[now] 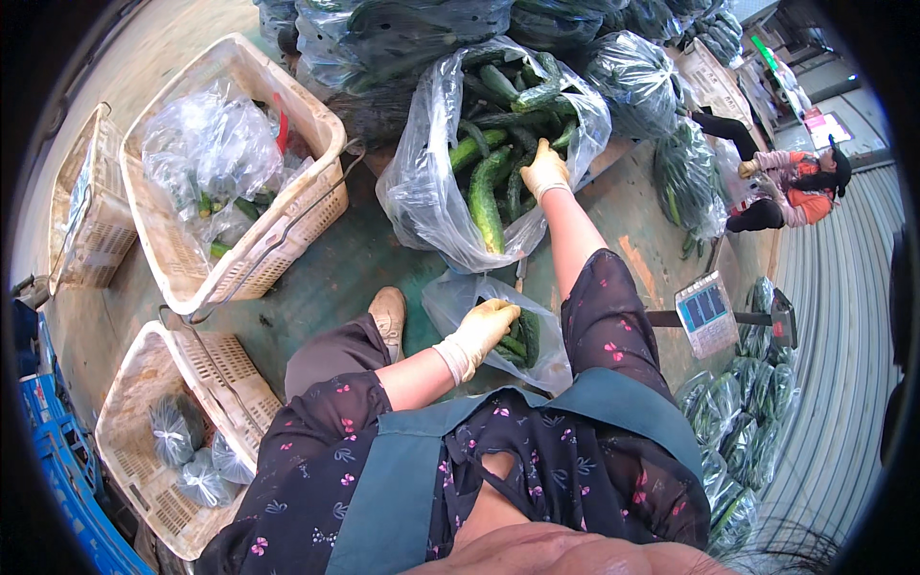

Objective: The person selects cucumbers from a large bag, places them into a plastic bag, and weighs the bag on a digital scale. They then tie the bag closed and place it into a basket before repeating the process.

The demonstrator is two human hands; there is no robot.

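My right hand (546,171), in a pale glove, reaches into a large clear plastic bag (410,194) of dark green cucumbers (483,190). Its fingers touch cucumbers at the bag's right side; whether they grip one is hidden. Closer to my body, my gloved left hand (483,336) is over a smaller clear plastic bag (449,298). A few cucumbers (530,338) lie inside that bag, beside my fingertips. The fingers of this hand are bent together, and what they hold, if anything, does not show.
At left stand plastic crates: one (169,277) with plastic film and cucumbers, another (129,496) with tied bags. Filled bags (402,43) are piled behind the large bag. To my right are a digital scale display (708,316) and bagged cucumbers (740,410). A person (798,183) sits farther off.
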